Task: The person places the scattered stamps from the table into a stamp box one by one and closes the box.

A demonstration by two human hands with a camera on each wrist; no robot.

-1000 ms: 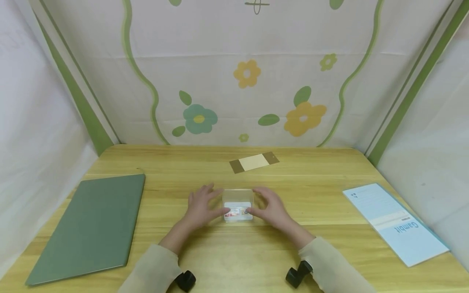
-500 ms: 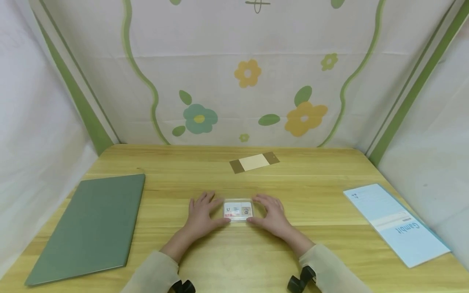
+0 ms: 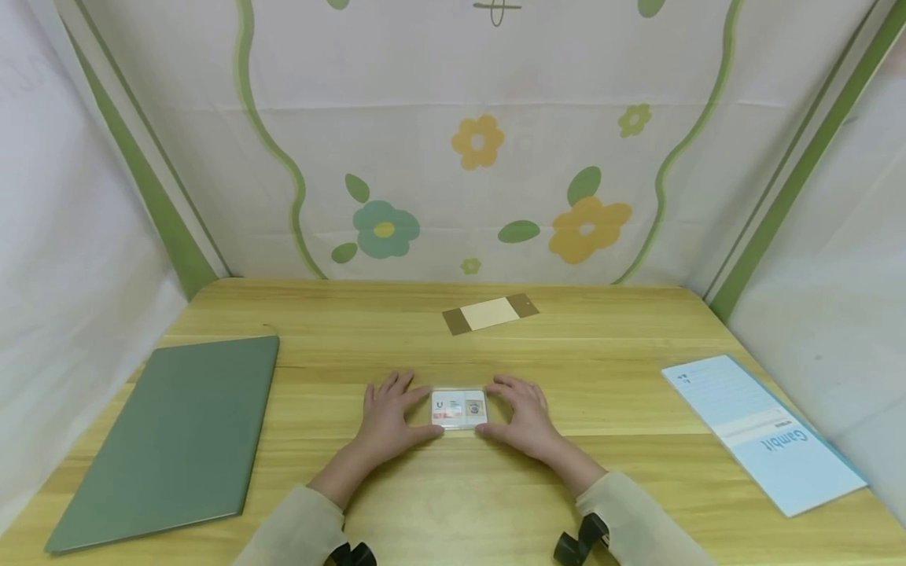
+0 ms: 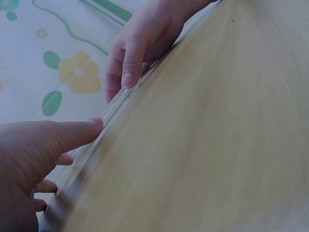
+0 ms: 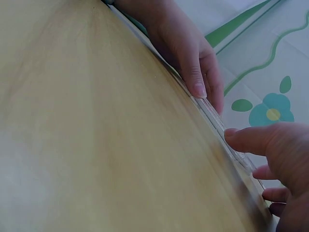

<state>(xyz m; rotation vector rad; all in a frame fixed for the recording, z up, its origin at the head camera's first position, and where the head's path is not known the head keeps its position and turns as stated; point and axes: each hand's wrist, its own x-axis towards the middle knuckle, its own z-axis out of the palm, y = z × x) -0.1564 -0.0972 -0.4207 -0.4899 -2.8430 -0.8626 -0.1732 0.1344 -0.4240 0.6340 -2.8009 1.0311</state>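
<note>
Flat on the table, in the middle of the head view, lies a small clear plastic case [image 3: 458, 410] with a white printed label or card showing through its top. My left hand [image 3: 385, 413] holds its left end, thumb at the near corner and forefinger at the far corner. At the right end my right hand [image 3: 527, 417] holds it the same way. Both wrist views look along the case edge-on: the left wrist view shows my left thumb [image 4: 89, 129] at its near edge, and the right wrist view shows a thin clear edge [image 5: 215, 118] between the two thumbs.
A dark green folder [image 3: 177, 440] lies at the left of the wooden table [image 3: 460, 503]. Behind the case is a brown and cream card strip [image 3: 491, 314]. A light blue notepad [image 3: 764, 432] marked "Gambit" lies at the right. Flower-printed cloth [image 3: 425, 157] hangs around the table.
The clear lid, raised at the back one second ago, has come down flat onto the case. Both hands have lowered slightly with it, and the label now shows in full.
</note>
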